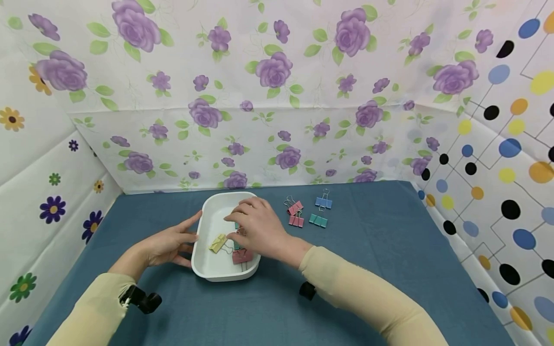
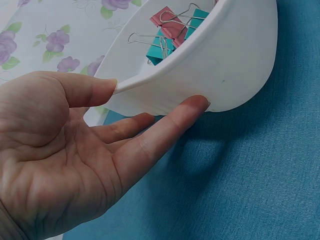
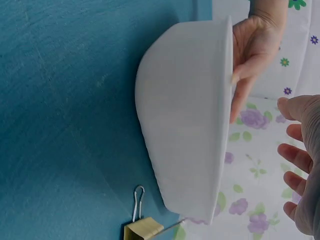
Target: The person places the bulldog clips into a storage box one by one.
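My left hand [image 1: 169,242] rests against the left side of a white plastic tub [image 1: 201,263], its fingers fairly straight and one fingertip at the rim. Inside lie a yellow binder clip [image 1: 218,243], a large pink binder clip [image 1: 242,256] and teal ones [image 2: 161,47], partly hidden by my right hand [image 1: 262,228]. That hand hovers over the tub with fingers spread and loosely bent, and nothing shows between them. Outside the tub, another yellow binder clip [image 3: 143,229] sits on the cloth in the right wrist view; my right hand covers that spot in the head view.
Right of the tub on the blue cloth [image 1: 368,250] lie two pink binder clips [image 1: 296,220], a blue binder clip [image 1: 323,202] and a teal binder clip [image 1: 318,220]. A floral curtain [image 1: 277,120] stands behind, with patterned sheets at both sides.
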A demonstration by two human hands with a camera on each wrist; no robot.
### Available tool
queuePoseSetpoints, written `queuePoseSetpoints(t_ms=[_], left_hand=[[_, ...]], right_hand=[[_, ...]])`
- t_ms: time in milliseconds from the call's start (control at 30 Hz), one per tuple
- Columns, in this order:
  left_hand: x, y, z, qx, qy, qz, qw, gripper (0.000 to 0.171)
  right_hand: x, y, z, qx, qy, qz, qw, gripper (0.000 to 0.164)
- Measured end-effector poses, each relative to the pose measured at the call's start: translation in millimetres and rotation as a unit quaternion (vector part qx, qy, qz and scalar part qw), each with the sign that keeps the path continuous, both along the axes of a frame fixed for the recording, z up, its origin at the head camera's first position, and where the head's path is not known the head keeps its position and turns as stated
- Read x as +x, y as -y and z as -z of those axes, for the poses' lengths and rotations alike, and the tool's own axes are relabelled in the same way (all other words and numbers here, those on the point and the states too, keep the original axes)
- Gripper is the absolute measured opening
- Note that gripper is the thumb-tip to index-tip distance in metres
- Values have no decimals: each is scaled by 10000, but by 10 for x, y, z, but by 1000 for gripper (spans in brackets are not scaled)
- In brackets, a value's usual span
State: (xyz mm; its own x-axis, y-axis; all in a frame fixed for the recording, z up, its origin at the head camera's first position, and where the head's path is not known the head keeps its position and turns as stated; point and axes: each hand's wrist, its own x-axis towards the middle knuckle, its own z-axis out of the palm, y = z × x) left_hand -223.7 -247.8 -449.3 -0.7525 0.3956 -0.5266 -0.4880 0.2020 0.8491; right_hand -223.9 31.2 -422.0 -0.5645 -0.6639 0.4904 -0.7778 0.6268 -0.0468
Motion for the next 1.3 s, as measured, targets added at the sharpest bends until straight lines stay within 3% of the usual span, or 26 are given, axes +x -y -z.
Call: queuePoseSetpoints(t_ms=[533,967,1300], left_hand=[[-10,3,-4,70,67,0,10000,70],[-9,2,-25,22,57,-10,10000,75],[3,2,-27,17,56,12,10000,70]], right_hand=[[-72,-289,-133,-618,65,81,9980,43],[-131,-565,-192,-753,-241,309,9964,39],[-159,-761,-215,-931,-120,513,9943,37]])
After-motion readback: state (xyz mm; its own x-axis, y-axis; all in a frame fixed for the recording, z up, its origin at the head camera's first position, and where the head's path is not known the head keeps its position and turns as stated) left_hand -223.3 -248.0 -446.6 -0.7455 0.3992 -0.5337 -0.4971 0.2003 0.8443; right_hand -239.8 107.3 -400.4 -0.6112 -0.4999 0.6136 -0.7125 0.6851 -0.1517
